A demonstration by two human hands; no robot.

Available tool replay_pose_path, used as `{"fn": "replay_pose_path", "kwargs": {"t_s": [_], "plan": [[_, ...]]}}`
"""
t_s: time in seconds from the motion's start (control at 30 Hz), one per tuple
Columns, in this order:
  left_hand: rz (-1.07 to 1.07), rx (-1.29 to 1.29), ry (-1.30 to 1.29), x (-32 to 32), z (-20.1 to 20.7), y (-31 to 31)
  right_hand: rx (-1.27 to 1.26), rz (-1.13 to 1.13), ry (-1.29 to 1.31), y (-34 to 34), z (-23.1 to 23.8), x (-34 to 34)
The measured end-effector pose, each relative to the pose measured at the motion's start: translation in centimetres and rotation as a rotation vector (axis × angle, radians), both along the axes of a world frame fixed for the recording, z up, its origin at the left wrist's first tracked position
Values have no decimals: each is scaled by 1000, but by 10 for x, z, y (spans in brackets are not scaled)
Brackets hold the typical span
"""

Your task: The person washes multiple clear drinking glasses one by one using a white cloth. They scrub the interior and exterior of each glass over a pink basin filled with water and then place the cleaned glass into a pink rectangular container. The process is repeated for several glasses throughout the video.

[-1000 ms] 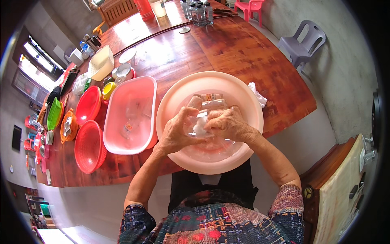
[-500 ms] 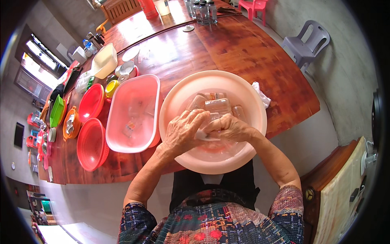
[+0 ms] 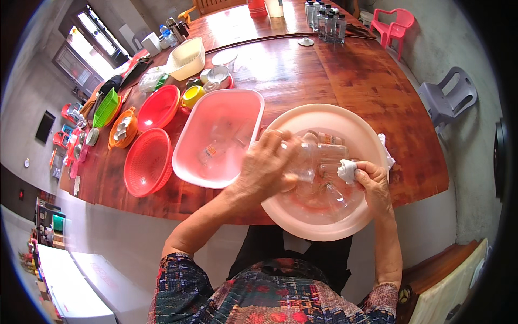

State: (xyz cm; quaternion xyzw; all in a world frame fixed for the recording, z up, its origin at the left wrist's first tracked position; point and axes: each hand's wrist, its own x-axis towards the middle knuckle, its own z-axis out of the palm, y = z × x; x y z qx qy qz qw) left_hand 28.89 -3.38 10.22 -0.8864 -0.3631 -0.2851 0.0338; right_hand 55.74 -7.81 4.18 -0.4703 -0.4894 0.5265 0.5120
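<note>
My left hand [image 3: 267, 162], partly blurred, grips a clear jar [image 3: 303, 161] above the left side of the wide pale-pink basin [image 3: 286, 211]. Pinched in my right hand [image 3: 373, 182] is a crumpled white cloth [image 3: 348, 171], held over the basin's right side, apart from the jar. More clear jars [image 3: 332, 154] lie in the water in the basin, one with an orange-and-white label. To the left of my left hand stands a pink rectangular tub [image 3: 186, 162], with several clear jars [image 3: 211, 150] in it.
Red baskets [image 3: 148, 164], an orange basket [image 3: 123, 128] and a cream basket [image 3: 186, 58] stand on the left of the wooden table [image 3: 302, 70]. Several dark-capped clear bottles [image 3: 330, 27] stand at the back. A white crumpled cloth [image 3: 386, 151] lies beside the basin's right rim.
My hands have moved apart: the left went left with the jar, the right drew to the right with the white cloth. The view has shifted, so the table's things appear farther right.
</note>
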Motion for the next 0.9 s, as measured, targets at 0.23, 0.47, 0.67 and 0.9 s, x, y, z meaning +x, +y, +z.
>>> {"fn": "replay_pose_path", "kwargs": {"t_s": [0.23, 0.47, 0.67, 0.9], "plan": [[622, -223, -151, -104, -4, 36, -46, -13, -39, -1, -1, -11], [765, -625, 370, -134, -58, 44, -99, 48, -124, -1, -5, -13], [745, -625, 429, -126, -55, 44, 1, 210, -411, -5, -2, -26], [314, 41, 189, -60, -30, 21, 323, 599, -844, -11, -7, -70]]}}
